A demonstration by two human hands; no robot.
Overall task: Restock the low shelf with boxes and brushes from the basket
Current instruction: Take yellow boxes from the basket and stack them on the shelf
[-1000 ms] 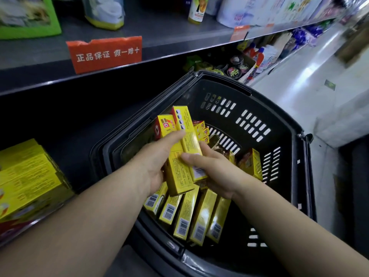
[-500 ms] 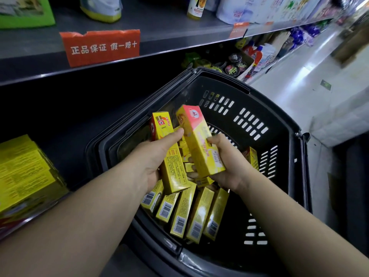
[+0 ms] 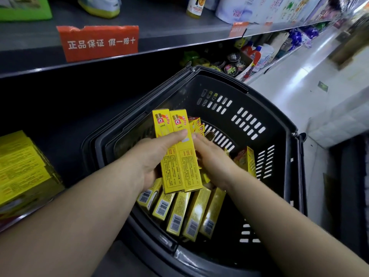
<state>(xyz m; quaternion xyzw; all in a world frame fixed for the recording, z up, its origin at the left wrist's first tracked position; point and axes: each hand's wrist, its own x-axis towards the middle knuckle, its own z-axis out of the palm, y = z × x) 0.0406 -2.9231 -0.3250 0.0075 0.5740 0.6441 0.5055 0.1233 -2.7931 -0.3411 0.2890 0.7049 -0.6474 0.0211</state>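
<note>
Left hand (image 3: 155, 156) grips two yellow boxes (image 3: 180, 168), gathering from the basket (image 3: 219, 76) — right hand (image 3: 215, 160)'s hold I can't tell — next, shelve them

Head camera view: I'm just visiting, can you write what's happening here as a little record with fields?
Place: shop aisle, low shelf beside a black basket
Left hand: holds two yellow boxes side by side above the basket
Right hand: fingers fairly straight, reaching in beside those boxes
Basket contents: row of yellow boxes, barcode ends toward the camera
Shelf stock: yellow cartons at far left
</note>
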